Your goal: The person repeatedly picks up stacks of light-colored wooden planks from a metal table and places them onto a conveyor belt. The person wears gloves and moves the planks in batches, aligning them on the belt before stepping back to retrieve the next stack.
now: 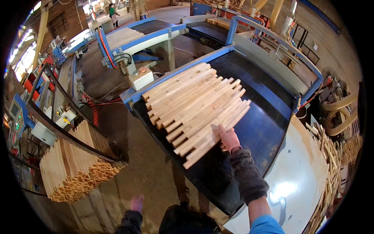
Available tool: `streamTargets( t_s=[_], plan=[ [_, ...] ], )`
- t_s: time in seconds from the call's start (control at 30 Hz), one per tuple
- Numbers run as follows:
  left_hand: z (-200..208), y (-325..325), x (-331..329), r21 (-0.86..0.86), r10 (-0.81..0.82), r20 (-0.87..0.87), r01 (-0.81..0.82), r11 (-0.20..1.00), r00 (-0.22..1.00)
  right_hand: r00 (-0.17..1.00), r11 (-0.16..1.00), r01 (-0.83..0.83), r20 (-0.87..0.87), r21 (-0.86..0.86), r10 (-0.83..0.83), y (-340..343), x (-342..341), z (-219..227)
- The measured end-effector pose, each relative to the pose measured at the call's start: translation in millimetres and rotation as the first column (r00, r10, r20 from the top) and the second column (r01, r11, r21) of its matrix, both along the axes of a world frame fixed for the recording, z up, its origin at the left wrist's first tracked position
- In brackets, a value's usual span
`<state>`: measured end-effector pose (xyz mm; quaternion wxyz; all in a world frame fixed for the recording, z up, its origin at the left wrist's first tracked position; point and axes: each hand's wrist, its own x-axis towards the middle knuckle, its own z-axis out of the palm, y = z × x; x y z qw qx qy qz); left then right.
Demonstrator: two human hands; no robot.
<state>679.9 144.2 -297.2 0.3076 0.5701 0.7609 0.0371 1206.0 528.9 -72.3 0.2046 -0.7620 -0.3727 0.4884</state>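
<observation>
A row of pale wood strips (194, 103) lies side by side on the black conveyor belt (253, 128), their ends uneven. My right hand (230, 139), in a pinkish glove with a dark sleeve cover behind it, rests at the near right edge of the row. Its thumb lies on top of the outermost strip and the fingers curl round its side. Low in the picture, away from the belt, my left hand (137, 203) hangs over the floor. It is blurred, and its fingers cannot be made out.
A big stack of wood strips (78, 167) stands at the left behind a dark curved metal bar (70, 136). Blue framing (183, 76) edges the belt, with a white control box (142, 79) beside it. A pale sheet-metal surface (284, 183) borders the right; scrap strips (325, 171) lie beyond.
</observation>
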Motion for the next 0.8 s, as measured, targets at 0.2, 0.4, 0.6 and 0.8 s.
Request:
streamTargets(
  t_s=[0.2,0.4,0.6,0.8],
  plan=[
    [-77,-159,22,-0.677,0.090,0.077,-0.014,0.736,0.993,0.817,0.948,-0.276,0.557,0.158,0.145,12,3,-48],
    [-96,-96,56,-0.706,0.129,0.199,0.050,0.706,0.972,0.902,0.752,-0.341,-0.030,0.564,0.431,-80,-7,-86],
    [-119,38,149,-0.666,0.266,0.301,0.002,0.746,0.916,0.657,0.907,-0.322,-0.626,0.272,0.421,-356,-19,2],
    [-94,18,307,-0.384,-0.435,0.329,0.539,0.750,0.838,0.756,0.922,0.282,-0.653,0.265,-0.044,-657,34,30]
  ],
)
